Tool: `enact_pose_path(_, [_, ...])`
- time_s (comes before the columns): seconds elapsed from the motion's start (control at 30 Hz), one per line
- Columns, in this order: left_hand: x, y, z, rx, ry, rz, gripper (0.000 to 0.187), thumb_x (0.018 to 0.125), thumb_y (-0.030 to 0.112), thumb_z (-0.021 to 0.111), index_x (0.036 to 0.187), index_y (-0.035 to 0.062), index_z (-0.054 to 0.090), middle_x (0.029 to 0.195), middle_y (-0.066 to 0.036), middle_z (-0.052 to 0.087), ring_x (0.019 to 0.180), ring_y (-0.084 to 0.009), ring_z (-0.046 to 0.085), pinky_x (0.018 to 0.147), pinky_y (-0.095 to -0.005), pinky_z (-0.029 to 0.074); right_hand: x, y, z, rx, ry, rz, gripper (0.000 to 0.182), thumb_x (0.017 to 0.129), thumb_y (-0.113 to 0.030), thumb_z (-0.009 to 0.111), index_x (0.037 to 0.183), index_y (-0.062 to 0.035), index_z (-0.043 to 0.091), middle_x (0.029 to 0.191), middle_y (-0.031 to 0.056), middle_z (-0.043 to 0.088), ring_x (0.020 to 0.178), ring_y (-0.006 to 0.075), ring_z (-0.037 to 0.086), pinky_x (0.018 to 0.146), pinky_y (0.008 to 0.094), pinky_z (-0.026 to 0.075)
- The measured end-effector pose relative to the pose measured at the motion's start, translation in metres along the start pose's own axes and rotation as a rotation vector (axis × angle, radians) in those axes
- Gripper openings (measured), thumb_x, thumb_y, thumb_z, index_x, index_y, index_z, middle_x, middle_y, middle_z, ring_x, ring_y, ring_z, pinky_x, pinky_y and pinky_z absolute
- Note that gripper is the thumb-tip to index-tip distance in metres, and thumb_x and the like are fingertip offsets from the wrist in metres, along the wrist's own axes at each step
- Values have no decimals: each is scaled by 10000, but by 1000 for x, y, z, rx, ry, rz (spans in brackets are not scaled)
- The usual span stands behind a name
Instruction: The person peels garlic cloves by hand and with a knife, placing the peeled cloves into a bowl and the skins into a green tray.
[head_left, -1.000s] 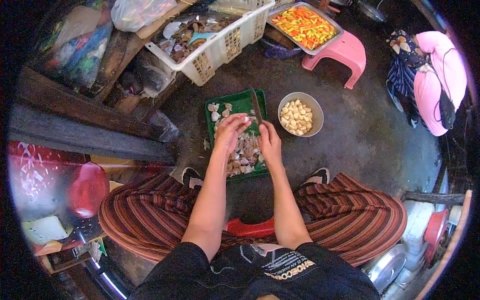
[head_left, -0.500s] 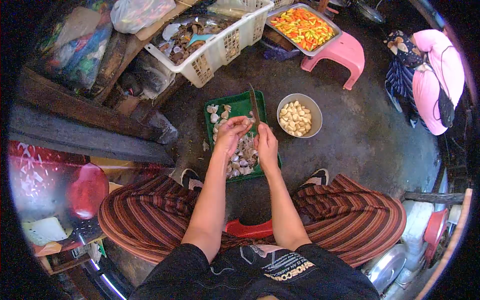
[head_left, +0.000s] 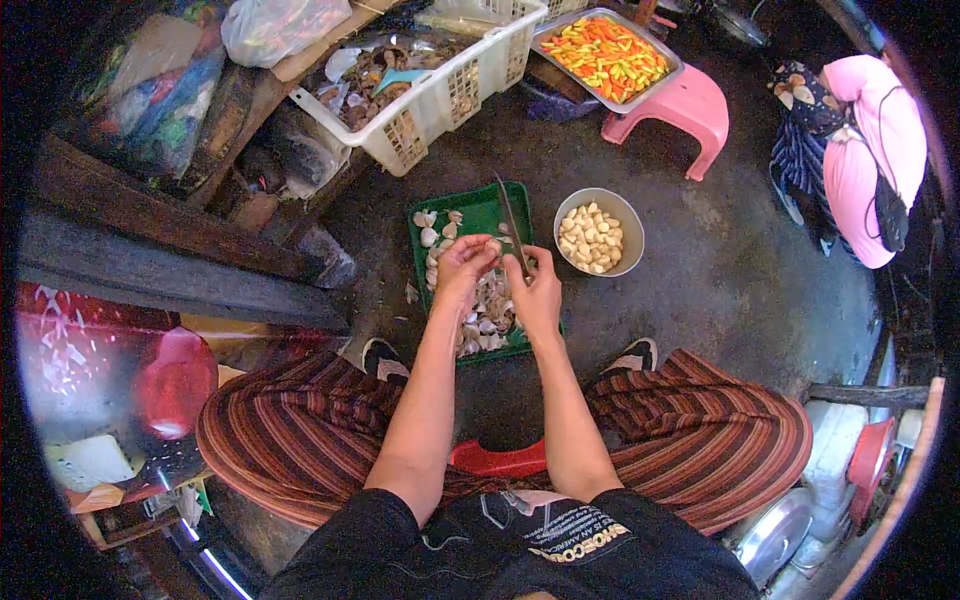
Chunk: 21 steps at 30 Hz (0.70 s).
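Over a green tray [head_left: 483, 207], my left hand [head_left: 466, 265] pinches a garlic clove [head_left: 494, 246] between its fingertips. My right hand [head_left: 536, 290] is closed around a knife [head_left: 510, 215], whose blade points up and slightly left, just right of the clove. Unpeeled garlic cloves [head_left: 429, 237] lie along the tray's left side, and loose skins with more cloves [head_left: 487, 330] are heaped in its lower part, partly under my hands. A metal bowl [head_left: 635, 222] of peeled cloves stands on the floor right of the tray.
A white crate [head_left: 425, 115] of scraps is at the upper left. Beside it a metal tray [head_left: 672, 62] of orange and yellow chillies rests partly over a pink stool [head_left: 703, 105]. A person in pink [head_left: 875, 150] is at the upper right. Wooden beams [head_left: 150, 220] run along the left.
The knife has tilted to the left and its blade has moved slightly away from the clove. My right hand has turned, and its fingers have shifted on the handle.
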<state>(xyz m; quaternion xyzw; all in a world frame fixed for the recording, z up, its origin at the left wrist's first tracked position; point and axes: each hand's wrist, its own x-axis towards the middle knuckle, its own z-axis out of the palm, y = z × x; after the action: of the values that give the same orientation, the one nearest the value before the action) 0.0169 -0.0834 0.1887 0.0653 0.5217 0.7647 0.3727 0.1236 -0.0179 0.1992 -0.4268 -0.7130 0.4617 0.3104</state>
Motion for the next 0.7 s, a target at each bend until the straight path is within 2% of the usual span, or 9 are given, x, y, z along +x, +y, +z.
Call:
enact_pose_path(0.13, [0,0,0,-25,-11,-3,256,787,18,667,1012,-14,549,950,-125,633,844,-220,637,758,-310,531,0,-13,-8,102,-116,84,328,905,-331,522,963,-15,586,589,58,546,550,120,517,513,296,402])
enact_pose_path(0.2, [-3,4,3,-57,1,-11,262,791,21,665,1019,-15,542,956,-126,632,846,-216,635,763,-312,531,3,-8,-6,283,-238,193,342,941,-335,465,925,-16,587,551,5,475,504,80,453,466,252,346])
enact_pose_path(0.3, [-5,7,6,-80,12,-10,257,800,24,655,1024,-17,535,968,-129,628,852,-212,633,770,-316,532,1,2,0,289,-275,162,362,956,-351,443,866,-26,575,536,-20,430,479,58,401,442,228,300])
enact_pose_path(0.43, [-3,3,5,13,14,53,247,814,40,644,1027,-18,536,974,-125,627,860,-209,632,775,-316,531,-1,2,2,329,-286,176,382,956,-368,442,799,-40,561,543,-25,435,483,56,401,442,223,300])
enact_pose_path(0.5, [-3,2,6,-36,28,13,237,824,34,629,1040,-14,545,969,-116,626,860,-197,629,777,-301,532,-3,-1,3,440,-283,286,391,958,-363,438,760,-47,556,553,-23,442,488,57,402,444,219,295])
enact_pose_path(0.7, [-3,-3,4,-113,26,-52,229,852,57,599,1073,-3,593,973,-80,636,856,-160,624,757,-276,531,-6,-7,2,375,-288,245,386,960,-366,433,782,-49,562,553,-29,427,495,56,384,455,226,298])
